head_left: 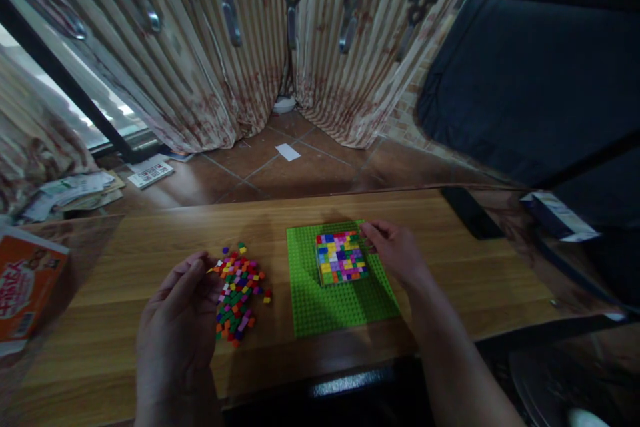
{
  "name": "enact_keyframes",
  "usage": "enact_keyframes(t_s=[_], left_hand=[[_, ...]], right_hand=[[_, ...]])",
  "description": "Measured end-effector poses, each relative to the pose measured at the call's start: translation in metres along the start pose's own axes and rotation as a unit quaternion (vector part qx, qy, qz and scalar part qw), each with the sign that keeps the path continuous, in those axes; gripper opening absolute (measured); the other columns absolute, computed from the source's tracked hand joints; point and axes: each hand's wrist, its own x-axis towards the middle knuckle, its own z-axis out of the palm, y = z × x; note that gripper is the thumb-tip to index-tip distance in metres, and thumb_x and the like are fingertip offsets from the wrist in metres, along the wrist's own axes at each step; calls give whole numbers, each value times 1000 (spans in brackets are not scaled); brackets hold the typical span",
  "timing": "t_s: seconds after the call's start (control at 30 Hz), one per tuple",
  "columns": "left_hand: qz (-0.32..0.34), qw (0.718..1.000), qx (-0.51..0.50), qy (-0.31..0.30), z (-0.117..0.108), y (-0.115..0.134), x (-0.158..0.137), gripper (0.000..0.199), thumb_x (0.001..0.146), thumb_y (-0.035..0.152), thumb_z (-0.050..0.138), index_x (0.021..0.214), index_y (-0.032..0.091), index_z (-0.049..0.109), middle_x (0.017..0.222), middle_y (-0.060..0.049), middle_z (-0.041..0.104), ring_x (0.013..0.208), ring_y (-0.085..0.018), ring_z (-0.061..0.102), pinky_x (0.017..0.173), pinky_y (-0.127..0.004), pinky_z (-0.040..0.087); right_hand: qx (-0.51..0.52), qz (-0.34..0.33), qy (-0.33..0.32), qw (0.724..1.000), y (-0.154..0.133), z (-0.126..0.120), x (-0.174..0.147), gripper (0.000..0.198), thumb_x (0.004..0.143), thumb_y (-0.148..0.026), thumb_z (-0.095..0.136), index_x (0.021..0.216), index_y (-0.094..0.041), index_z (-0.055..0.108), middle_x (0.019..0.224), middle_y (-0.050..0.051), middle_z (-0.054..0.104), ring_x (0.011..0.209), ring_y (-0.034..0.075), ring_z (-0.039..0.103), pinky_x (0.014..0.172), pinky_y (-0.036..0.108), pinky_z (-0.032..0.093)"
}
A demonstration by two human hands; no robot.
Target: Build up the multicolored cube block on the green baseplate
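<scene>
On the wooden table lies a green studded baseplate (310,310), carrying a square block of many-coloured building bricks (343,258). My right hand (397,253) is over the plate's right edge, thumb and fingertips pinched together close to the block's upper right corner. Whatever sits between those fingertips is too small to make out. A pile of loose small bricks (240,290) in several colours spreads to the left of the plate. My left hand (177,307) is beside that pile, its fingers curled and pinching what looks like a small yellow brick (211,271). The left palm's inside is mostly hidden.
A black phone (473,212) lies at the table's back right, with a small box (559,215) beyond it. An orange box (27,287) stands at the far left. Papers (75,192) and a white booklet (150,172) lie on the tiled floor (250,170) by striped curtains.
</scene>
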Motion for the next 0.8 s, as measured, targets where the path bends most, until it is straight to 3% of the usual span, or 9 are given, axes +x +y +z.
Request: enact_keyframes(t_s=[0.13, 0.27, 0.57, 0.8], left_hand=[[6, 1000, 6, -8, 0, -1, 0, 10, 66, 13, 73, 75, 12, 70, 71, -1, 64, 55, -7, 56, 50, -15, 48], [3, 1000, 7, -15, -2, -1, 1, 11, 66, 14, 74, 76, 12, 70, 70, 0, 64, 55, -7, 57, 49, -14, 48], [6, 1000, 1, -19, -3, -2, 1, 10, 66, 14, 74, 76, 14, 71, 71, 0, 65, 56, -7, 56, 50, -14, 49], [5, 1000, -11, -12, 2, -2, -1, 10, 65, 12, 74, 74, 13, 70, 71, 0, 65, 59, -7, 59, 53, -13, 48]], right_hand=[[12, -3, -27, 1000, 6, 7, 0, 37, 78, -51, 60, 83, -17, 73, 78, 5, 72, 72, 19, 64, 61, 28, 48], [29, 0, -45, 999, 9, 11, 0, 37, 79, -52, 60, 81, -17, 74, 77, 5, 71, 70, 17, 62, 61, 28, 47], [45, 2, -33, 998, 5, 13, -1, 33, 77, -47, 63, 74, -16, 74, 63, 1, 65, 56, 13, 52, 54, 25, 41], [0, -39, -15, 999, 7, 15, -2, 30, 80, -43, 60, 75, -17, 74, 68, 2, 69, 65, 16, 59, 61, 27, 43]])
